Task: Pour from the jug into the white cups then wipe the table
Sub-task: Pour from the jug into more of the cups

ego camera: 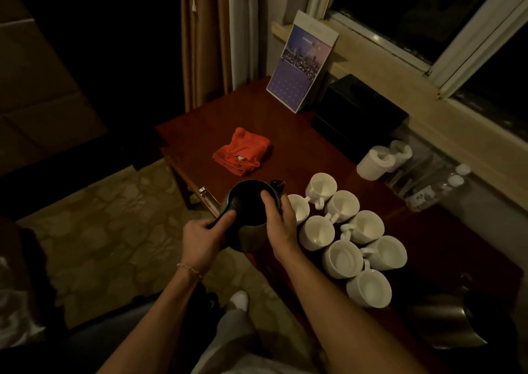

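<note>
Gripping the dark handle at the jug's nine o'clock side, the left hand point(204, 235) is curling its fingers around it with the thumb lying along the top, while the right hand point(278, 220) is wrapping the jug point(248, 215) from its three o'clock side, thumb resting on the black lid and fingers curving round the metal body. The jug is sitting over the near edge of the dark red table point(285, 133), its spout point(277, 185) pointing toward one o'clock, just beside the white cups point(347, 236). Eight cups are clustering on the table at the jug's three to five o'clock, standing close together with their mouths showing; whether any is holding liquid is too dim to tell. A folded red cloth point(243, 155) is lying at the jug's twelve o'clock, well apart from the cups. Farther back, a calendar point(301, 62) is leaning near the window at one o'clock, with a black box point(360, 119) beside it and white paper rolls point(380, 160) at two o'clock.
</note>
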### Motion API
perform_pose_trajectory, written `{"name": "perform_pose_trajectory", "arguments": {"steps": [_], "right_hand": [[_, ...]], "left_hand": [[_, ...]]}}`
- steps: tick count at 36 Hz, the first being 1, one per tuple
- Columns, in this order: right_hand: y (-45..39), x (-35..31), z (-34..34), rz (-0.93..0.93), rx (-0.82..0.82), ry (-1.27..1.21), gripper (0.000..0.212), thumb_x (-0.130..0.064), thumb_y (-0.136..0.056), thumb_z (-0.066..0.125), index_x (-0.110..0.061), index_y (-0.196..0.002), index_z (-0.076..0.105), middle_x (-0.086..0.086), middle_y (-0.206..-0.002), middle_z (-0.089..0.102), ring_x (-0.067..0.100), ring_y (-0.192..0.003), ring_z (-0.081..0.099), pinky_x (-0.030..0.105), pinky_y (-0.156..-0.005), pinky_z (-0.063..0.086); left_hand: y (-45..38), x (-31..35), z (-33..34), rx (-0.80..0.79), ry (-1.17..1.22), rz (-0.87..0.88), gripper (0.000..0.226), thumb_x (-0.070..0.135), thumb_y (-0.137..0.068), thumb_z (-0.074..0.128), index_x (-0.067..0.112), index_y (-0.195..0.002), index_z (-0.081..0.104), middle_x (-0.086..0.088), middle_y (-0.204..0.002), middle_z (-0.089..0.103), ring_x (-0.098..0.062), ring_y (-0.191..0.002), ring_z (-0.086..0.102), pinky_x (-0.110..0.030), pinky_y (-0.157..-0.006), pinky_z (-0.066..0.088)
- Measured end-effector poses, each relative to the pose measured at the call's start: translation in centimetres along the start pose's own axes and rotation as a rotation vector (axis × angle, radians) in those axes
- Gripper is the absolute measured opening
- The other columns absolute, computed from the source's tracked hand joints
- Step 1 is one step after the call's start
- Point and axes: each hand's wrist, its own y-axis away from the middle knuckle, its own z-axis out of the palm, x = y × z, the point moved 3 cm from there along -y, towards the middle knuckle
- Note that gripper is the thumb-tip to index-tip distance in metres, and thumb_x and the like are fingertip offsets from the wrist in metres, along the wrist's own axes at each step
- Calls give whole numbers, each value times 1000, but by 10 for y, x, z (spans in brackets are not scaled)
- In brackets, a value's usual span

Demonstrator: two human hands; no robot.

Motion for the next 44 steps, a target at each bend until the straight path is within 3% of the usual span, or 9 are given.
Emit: {"name": "perform_pose_trajectory", "arguments": {"steps": [3, 8, 13, 18, 26, 31, 35, 40, 44], "right_hand": [[10, 3, -5, -12, -4, -9, 8, -42, -100, 60, -41, -108, 61, -12, -116, 66, 3, -104, 64, 26, -85, 53], [16, 13, -10, -24, 14, -21, 9, -46, -98, 61, -44, -106, 63, -13, -115, 67, 3, -105, 64, 34, -93, 55], [18, 20, -9, 24, 41, -35, 69, -69, -77, 62, -36, -137, 58, -8, -134, 62, 12, -121, 60, 42, -104, 52], [17, 27, -12, 70, 72, -54, 78, -70, -73, 63, -35, -142, 55, -6, -138, 61, 13, -124, 57, 44, -107, 50], [11, 38, -21, 116, 83, -72, 76, -72, -72, 63, -38, -140, 56, -5, -137, 61, 15, -123, 59, 44, -106, 51], [10, 41, -22, 143, 96, -91, 73, -70, -73, 63, -40, -139, 58, -5, -135, 62, 16, -123, 59, 41, -103, 52], [8, 43, -25, 174, 103, -128, 57, -55, -89, 66, -35, -141, 57, -4, -135, 61, 15, -121, 59, 35, -96, 52], [4, 42, -26, 178, 115, -166, 52, -54, -85, 66, -33, -133, 64, -4, -128, 68, 14, -116, 64, 34, -94, 54], [-1, 39, -30, 193, 129, -174, 33, -47, -94, 65, -34, -124, 68, -8, -120, 70, 10, -111, 65, 27, -84, 52]], "left_hand": [[10, 3, 0, 2, -17, 8, 64, 29, -90, 77, 21, -35, 45, 4, -34, 41, -4, -30, 40, -16, -37, 32], [19, 2, 1, -6, -21, 0, 67, 29, -90, 77, 21, -32, 44, 5, -34, 39, -4, -30, 37, -16, -38, 30], [22, -4, 1, -14, -47, -34, 71, 33, -90, 77, 20, -29, 42, 6, -35, 37, -7, -31, 35, -19, -38, 29], [22, -8, 5, -15, -74, -78, 65, 35, -89, 78, 21, -36, 44, 5, -36, 40, -7, -31, 36, -19, -38, 30], [19, -15, 16, -39, -115, -120, 70, 34, -90, 78, 21, -32, 43, 5, -36, 40, -8, -30, 35, -20, -37, 29], [17, -15, 20, -69, -141, -133, 71, 38, -90, 77, 20, -28, 46, 6, -35, 39, -9, -30, 35, -25, -44, 29], [14, -15, 22, -87, -167, -139, 69, 42, -89, 77, 21, -29, 50, 4, -36, 43, -11, -32, 39, -28, -47, 32], [9, -12, 25, -80, -186, -154, 67, 50, -84, 79, 21, -30, 52, 1, -38, 46, -19, -38, 44, -34, -52, 36], [5, -6, 30, -66, -227, -148, 69, 52, -82, 80, 18, -31, 47, 0, -38, 46, -20, -38, 43, -34, -52, 34]]}}
